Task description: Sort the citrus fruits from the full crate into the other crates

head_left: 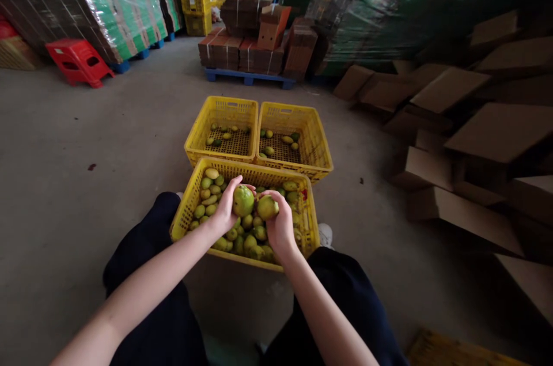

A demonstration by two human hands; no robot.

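Over the near yellow crate (181, 213), I hold two lemons close side by side. My left hand (227, 203) cups a large, bumpy green lemon (243, 201) with the fingers behind it. In my right hand (281, 225) is a smaller yellow-green lemon (267, 208), its fingers curled round the top and right side. Many green and yellowish lemons (250, 245) fill the crate below, partly hidden by my hands. Two more yellow crates, one at the left (190, 138) and one at the right (324, 147), stand just beyond, each with several lemons on its bottom.
Folded cardboard boxes (466, 210) are heaped along the right side. Farther ahead, a blue pallet (250, 78) carries bundled cardboard (220, 52). A red stool (80, 60) stands at the left, near wrapped green stacks (125, 3). My legs are on both sides of the near crate.
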